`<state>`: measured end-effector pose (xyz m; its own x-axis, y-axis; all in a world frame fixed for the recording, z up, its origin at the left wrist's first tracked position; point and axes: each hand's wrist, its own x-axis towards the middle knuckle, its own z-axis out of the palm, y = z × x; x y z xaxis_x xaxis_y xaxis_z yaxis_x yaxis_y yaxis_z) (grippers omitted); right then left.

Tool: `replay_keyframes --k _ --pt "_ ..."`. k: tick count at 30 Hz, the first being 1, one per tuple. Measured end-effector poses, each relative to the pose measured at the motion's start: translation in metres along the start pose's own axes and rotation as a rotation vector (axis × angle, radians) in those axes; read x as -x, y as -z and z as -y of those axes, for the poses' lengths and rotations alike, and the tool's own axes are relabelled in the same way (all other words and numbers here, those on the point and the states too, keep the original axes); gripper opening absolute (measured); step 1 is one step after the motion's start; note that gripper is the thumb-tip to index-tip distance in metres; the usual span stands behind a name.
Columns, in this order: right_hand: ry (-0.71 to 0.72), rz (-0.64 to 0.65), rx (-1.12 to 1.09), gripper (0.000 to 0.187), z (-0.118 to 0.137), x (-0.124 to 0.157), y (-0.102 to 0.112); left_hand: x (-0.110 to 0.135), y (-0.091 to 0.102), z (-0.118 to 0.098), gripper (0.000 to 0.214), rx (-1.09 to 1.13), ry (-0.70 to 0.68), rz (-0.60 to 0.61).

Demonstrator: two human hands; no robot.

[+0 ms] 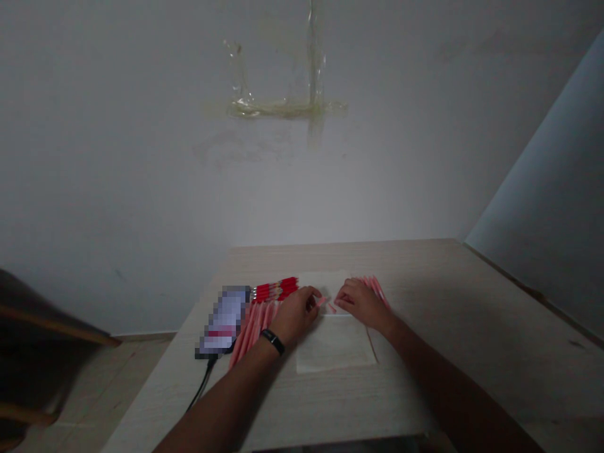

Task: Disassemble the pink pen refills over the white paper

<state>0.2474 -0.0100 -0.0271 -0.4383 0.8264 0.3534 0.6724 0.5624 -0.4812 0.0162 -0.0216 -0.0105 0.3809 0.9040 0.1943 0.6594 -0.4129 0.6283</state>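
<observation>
My left hand (298, 313), with a black band on the wrist, has its thumb and fingers curled together at a small pink piece (321, 302). Opposite it, my right hand (362, 303) is closed in a pinch; what its fingertips hold, if anything, is too small to make out. Another small pink piece (331, 309) lies between the hands on white sheets (336, 349). Slim pink sticks (250, 333) lie side by side to the left, partly behind my left hand. More pink sticks (376, 287) show behind my right hand.
Several red pen-like sticks (276, 290) with silvery ends lie left of the sheets. Beside them a phone (225, 321) with a blurred screen has a black cable (202, 384) plugged in. The wooden table (406, 396) meets a wall (377, 189) with tape on it.
</observation>
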Motion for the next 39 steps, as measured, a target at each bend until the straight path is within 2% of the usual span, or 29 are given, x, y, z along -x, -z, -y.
replay_keyframes --k 13,17,20,23,30,36,39 --pt "-0.054 -0.106 -0.041 0.01 0.0 -0.001 0.008 0.0 0.002 -0.005 0.024 0.014 0.001 0.038" --pt "-0.143 -0.051 -0.306 0.009 0.003 0.0 0.001 0.001 0.004 -0.012 0.018 0.033 -0.018 0.063" --pt "-0.196 0.058 -0.588 0.019 0.007 0.001 -0.007 0.001 0.005 -0.014 0.016 0.064 -0.051 0.078" --pt "-0.193 0.091 -0.739 0.026 0.011 0.001 -0.013 0.001 0.004 -0.013 0.013 0.092 -0.084 0.09" --pt "-0.204 0.063 -0.826 0.029 0.01 -0.001 -0.013 0.002 0.006 -0.017 0.009 0.186 -0.103 0.063" --pt "-0.185 -0.061 -0.875 0.027 0.009 -0.003 -0.005 0.0 0.011 -0.017 0.013 0.293 -0.096 0.028" --pt "-0.199 -0.082 -0.909 0.029 0.009 -0.004 -0.002 -0.001 0.01 -0.015 0.013 0.356 -0.099 0.023"
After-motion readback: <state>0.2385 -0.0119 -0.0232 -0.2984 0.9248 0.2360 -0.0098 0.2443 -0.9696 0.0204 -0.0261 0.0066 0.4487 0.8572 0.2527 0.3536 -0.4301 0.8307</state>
